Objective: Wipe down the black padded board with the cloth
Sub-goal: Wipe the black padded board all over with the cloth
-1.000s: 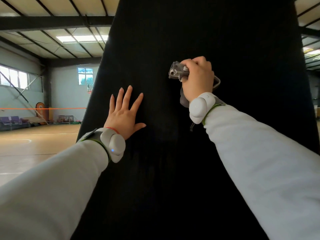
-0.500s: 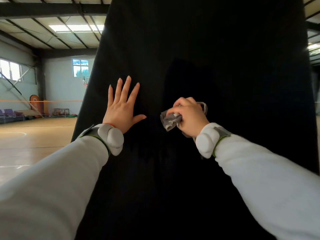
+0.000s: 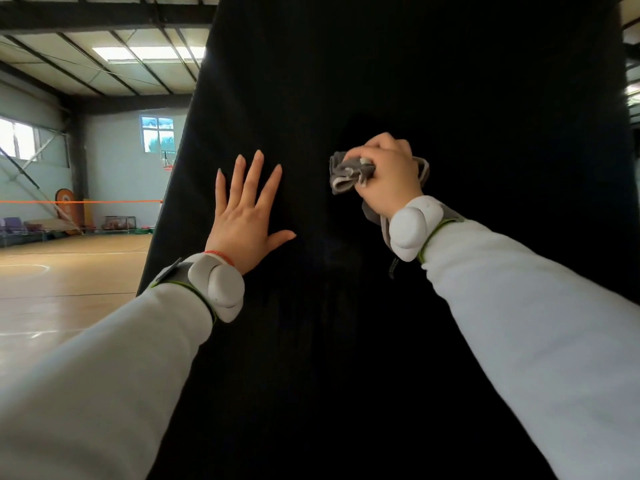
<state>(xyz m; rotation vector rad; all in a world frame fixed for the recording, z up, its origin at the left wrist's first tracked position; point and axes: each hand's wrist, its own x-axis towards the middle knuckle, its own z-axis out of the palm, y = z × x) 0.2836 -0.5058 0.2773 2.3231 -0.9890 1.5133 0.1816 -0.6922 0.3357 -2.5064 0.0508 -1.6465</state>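
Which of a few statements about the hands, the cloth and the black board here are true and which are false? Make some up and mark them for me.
1. The right hand grips a grey cloth. True.
2. The left hand lies flat on the black padded board, fingers spread. True.
3. The left hand holds a second cloth. False: it holds nothing and only presses on the board.
4. The board lies flat on the ground. False: it stands upright in front of the person.
5. An orange line stretches across the hall to the left of the board. True.
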